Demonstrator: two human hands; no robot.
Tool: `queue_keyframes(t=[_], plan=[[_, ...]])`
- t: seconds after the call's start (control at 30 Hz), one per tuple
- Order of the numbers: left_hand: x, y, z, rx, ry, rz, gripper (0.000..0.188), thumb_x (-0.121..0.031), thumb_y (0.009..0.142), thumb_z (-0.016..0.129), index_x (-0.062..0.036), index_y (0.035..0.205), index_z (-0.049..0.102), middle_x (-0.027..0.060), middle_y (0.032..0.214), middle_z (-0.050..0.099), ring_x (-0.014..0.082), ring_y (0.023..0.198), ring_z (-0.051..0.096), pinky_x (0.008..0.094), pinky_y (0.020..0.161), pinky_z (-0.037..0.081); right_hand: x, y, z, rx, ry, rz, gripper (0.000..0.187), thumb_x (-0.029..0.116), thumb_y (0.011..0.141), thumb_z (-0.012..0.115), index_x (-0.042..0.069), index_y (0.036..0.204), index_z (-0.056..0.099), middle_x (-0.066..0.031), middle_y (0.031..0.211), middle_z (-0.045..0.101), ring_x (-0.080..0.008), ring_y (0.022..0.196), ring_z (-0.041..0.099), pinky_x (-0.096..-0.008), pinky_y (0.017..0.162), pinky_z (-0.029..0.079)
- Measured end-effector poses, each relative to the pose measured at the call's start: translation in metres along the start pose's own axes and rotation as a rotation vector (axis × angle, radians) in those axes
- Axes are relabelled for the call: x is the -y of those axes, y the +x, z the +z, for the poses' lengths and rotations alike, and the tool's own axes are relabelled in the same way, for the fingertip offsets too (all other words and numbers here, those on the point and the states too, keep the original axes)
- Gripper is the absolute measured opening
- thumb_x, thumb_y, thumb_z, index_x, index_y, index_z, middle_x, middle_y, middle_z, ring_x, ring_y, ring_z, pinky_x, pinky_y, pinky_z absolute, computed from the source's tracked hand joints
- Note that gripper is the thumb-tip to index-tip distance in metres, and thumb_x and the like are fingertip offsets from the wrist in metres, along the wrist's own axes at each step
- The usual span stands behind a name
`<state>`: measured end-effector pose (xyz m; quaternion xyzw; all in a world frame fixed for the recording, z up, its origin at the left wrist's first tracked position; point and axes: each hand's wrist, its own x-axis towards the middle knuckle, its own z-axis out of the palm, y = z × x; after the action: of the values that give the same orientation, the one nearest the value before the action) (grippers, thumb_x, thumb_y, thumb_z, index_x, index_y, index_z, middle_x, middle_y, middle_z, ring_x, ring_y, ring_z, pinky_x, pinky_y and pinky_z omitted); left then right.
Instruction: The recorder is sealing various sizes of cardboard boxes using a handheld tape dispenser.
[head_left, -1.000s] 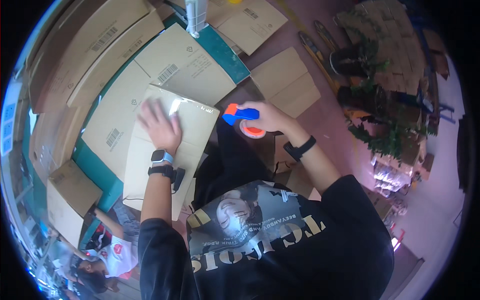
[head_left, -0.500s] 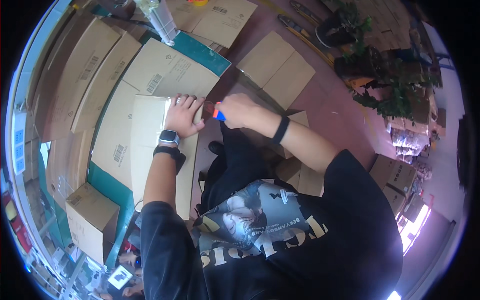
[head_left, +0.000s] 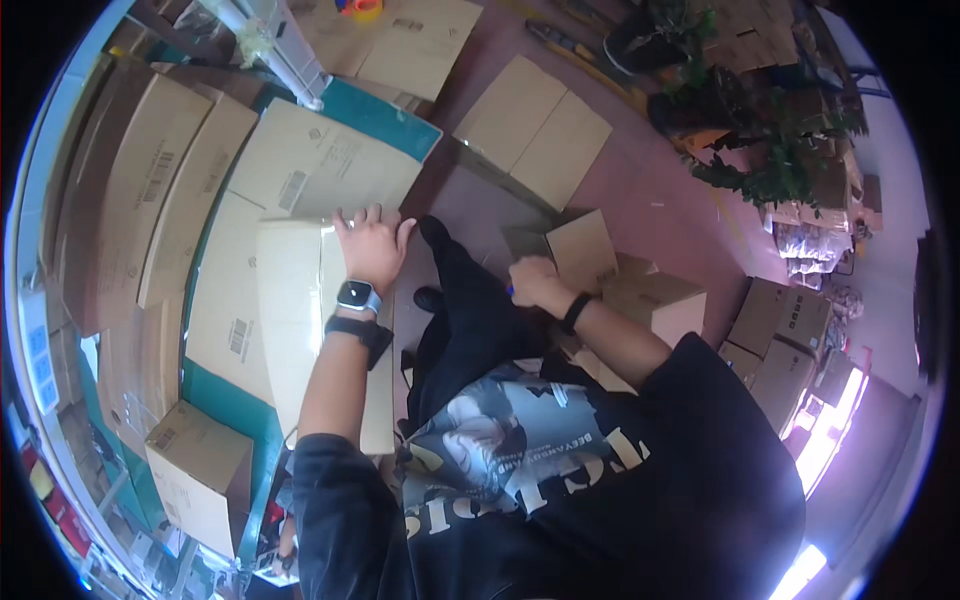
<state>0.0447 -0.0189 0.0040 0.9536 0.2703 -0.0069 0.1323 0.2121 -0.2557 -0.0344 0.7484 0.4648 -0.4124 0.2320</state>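
Observation:
A long closed cardboard carton [head_left: 290, 300] stands on the left in front of me, with shiny clear tape along its top by the far end. My left hand [head_left: 370, 248] rests on the carton's far end, its fingers spread and thumb pointing out. To the right and away from the carton, my right hand [head_left: 538, 282] is closed over my dark trouser leg. Only a small blue bit of the tool [head_left: 511, 290] in it shows beside the fingers. My palm hides the rest.
Flattened printed cartons [head_left: 300, 170] lie on the green-topped table [head_left: 390, 120] beyond. An open carton [head_left: 200, 480] is at the lower left. More cartons [head_left: 535, 130] stand on the floor ahead and right [head_left: 655, 300]. Potted plants [head_left: 740, 130] are at the far right.
My right hand has pulled back from the carton's far end, right and toward me, with the blue-and-orange tool. My left hand stays on the carton, its fingers more spread. The view has shifted slightly.

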Motion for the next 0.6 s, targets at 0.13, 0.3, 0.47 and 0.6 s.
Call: queue_keyframes(t=[0.13,0.3,0.47,0.6], plan=[[-0.009,0.012,0.006,0.085,0.143,-0.108,0.028,-0.036,0.085,0.064,-0.0156,0.1,0.074,0.0125,0.107,0.066,0.0276,0.11,0.06,0.0605,0.111,0.028,-0.014,-0.019,-0.004,0.032,0.084,0.055,0.035,0.023,0.074,0.069,0.01,0.106,0.074,-0.0163,0.109,0.072,-0.0321,0.102,0.07,-0.0427,0.086,0.057],[0.003,0.019,-0.005,0.064,0.089,-0.116,0.03,-0.037,0.091,0.06,-0.0114,0.099,0.073,0.0135,0.107,0.067,0.03,0.11,0.06,0.0585,0.111,0.03,-0.028,-0.009,-0.032,-0.095,0.261,0.113,0.047,0.031,0.074,0.074,0.01,0.115,0.069,-0.0166,0.107,0.072,-0.0337,0.103,0.069,-0.0438,0.089,0.055],[0.108,-0.008,-0.003,-0.395,0.122,-0.322,0.037,-0.038,0.094,0.057,-0.0053,0.107,0.069,0.0152,0.116,0.066,0.0355,0.117,0.057,0.0518,0.112,0.033,-0.042,-0.001,-0.084,-0.243,0.399,0.085,0.054,0.033,0.075,0.077,0.011,0.122,0.063,-0.0175,0.105,0.072,-0.0353,0.101,0.069,-0.0426,0.088,0.054],[0.157,-0.006,-0.039,0.035,-0.363,-0.284,0.043,-0.039,0.094,0.056,-0.0034,0.116,0.065,0.0176,0.124,0.063,0.0375,0.125,0.052,0.0479,0.114,0.031,-0.038,0.03,-0.102,-0.473,0.572,-0.041,0.053,0.027,0.077,0.076,0.007,0.124,0.06,-0.0146,0.108,0.071,-0.0313,0.1,0.069,-0.0392,0.088,0.053]])
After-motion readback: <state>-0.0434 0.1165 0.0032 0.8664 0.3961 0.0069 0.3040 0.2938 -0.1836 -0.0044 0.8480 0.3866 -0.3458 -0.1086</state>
